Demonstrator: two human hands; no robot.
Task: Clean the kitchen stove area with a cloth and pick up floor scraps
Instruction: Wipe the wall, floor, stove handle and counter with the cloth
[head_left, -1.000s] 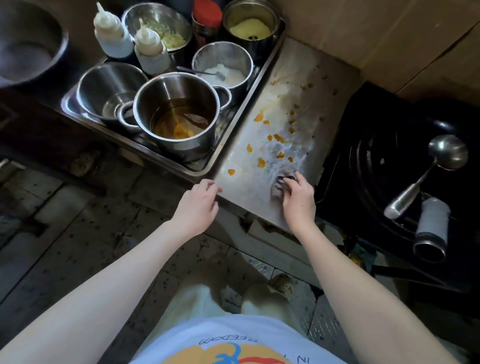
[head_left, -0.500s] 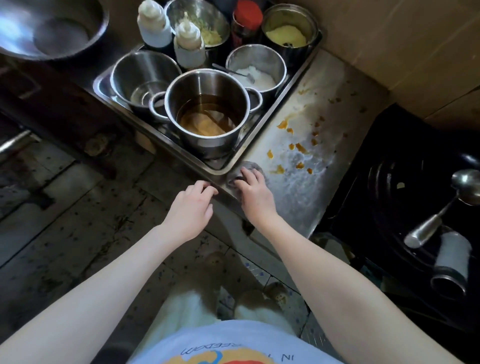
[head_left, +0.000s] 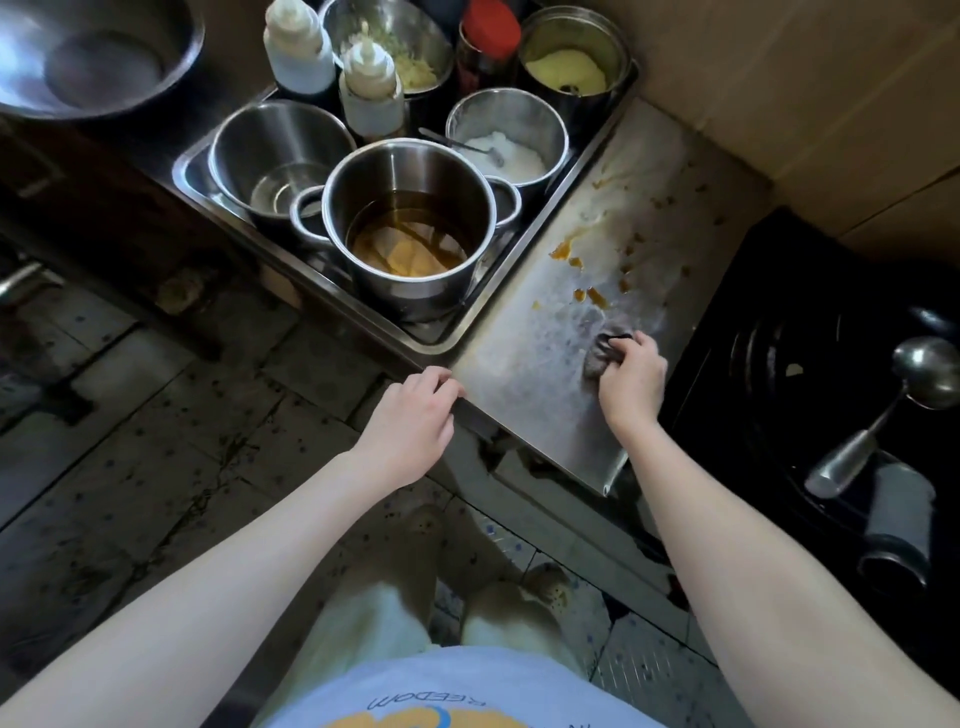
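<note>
Nearest you, the floor (head_left: 156, 441) at 8 o'clock is dark and speckled, so scraps there are hard to tell from stains. That part of the job looks not yet begun. Your left grip (head_left: 415, 410) rests at the front lip of the bench (head_left: 519, 358), fingers loosely bent, holding nothing. At 3 o'clock from it, your right grip (head_left: 631, 382) is closed round the grey cloth (head_left: 601, 347), pressing it onto the bench on the side near the stove (head_left: 779, 312).

You appear to be mid-wipe. The near strip looks smeared, while orange bits (head_left: 597, 297) lie just beyond the cloth at 12 o'clock, with more spots farther toward the wall. The next move likely calls for pushing the cloth up through them, keeping clear of the tray (head_left: 470, 319) at 10 o'clock.

Most of the cloth is hidden under your fingers, and the stove is too dark to read.
</note>
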